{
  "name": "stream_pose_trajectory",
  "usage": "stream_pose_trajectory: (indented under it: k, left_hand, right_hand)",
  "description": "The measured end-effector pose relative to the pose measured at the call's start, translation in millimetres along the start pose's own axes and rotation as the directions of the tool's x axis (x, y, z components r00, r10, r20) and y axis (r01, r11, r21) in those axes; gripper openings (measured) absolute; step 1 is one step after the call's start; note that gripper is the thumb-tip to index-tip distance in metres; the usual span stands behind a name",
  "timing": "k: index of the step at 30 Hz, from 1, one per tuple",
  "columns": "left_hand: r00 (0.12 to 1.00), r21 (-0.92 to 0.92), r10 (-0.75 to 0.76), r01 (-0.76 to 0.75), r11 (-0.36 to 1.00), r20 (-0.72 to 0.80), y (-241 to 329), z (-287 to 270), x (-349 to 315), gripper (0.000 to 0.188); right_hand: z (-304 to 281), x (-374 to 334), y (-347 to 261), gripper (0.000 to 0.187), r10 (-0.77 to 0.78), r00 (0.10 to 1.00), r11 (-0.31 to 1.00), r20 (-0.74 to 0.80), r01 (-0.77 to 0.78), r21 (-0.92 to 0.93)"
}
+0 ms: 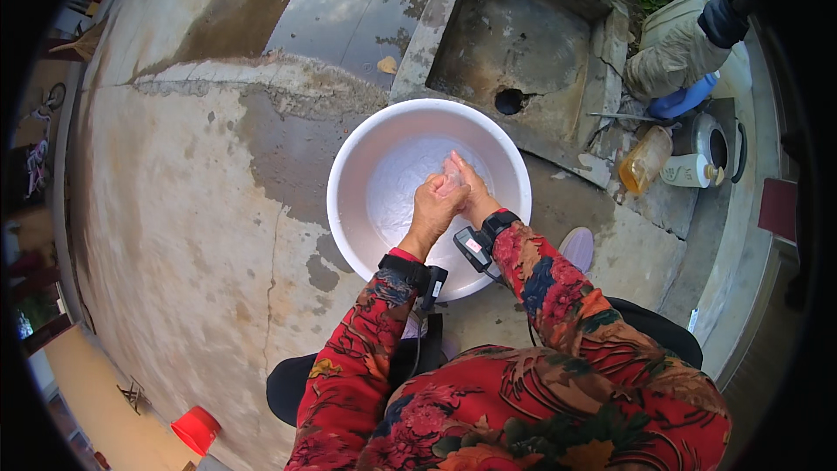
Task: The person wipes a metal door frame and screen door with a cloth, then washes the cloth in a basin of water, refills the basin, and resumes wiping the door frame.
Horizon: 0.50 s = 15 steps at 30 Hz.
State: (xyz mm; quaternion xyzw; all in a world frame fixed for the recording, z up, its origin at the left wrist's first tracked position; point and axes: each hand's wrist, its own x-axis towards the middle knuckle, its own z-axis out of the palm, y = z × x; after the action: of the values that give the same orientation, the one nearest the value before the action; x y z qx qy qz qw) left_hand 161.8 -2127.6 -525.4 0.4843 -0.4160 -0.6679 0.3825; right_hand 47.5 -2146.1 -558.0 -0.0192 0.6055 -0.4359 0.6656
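A large, pale round basin [343, 183] stands on the concrete in front of me with shallow, cloudy water [397, 179] in it. Both hands are together above the water, right of the basin's middle. My left hand [433, 209] is closed, its fingers curled against the other hand. Pressed up to it, my right hand [475, 192] is closed too, with its fingertips pointing away from me. A small pinkish patch shows between them; whether it is a thin wet item or only skin, I cannot make out. Dark straps with small devices sit on both wrists.
Beyond the basin lies a low concrete trough [523, 44] with a drain hole. At right stand a white bottle [684, 171], an amber container [645, 161], a blue bottle [684, 98] and a pot [711, 139]. A puddle [349, 0] lies far off; a red bucket [196, 430] is near left.
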Motion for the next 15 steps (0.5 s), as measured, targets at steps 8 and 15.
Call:
stream_pose_trajectory:
  k: [8, 15]
  left_hand:
    - [0.937, 0.256, 0.099, -0.01, 0.967, -0.335, -27, -6, 31, 0.032]
    - [0.898, 0.661, 0.032, 0.299, 0.689, -0.439, -7, -71, 51, 0.038]
  right_hand:
    - [22, -19, 28, 0.026, -0.183, 0.98, 0.983, 0.076, 0.184, -0.005]
    - [25, -24, -10, 0.05, -0.392, 0.915, 0.448, 0.098, 0.283, -0.848]
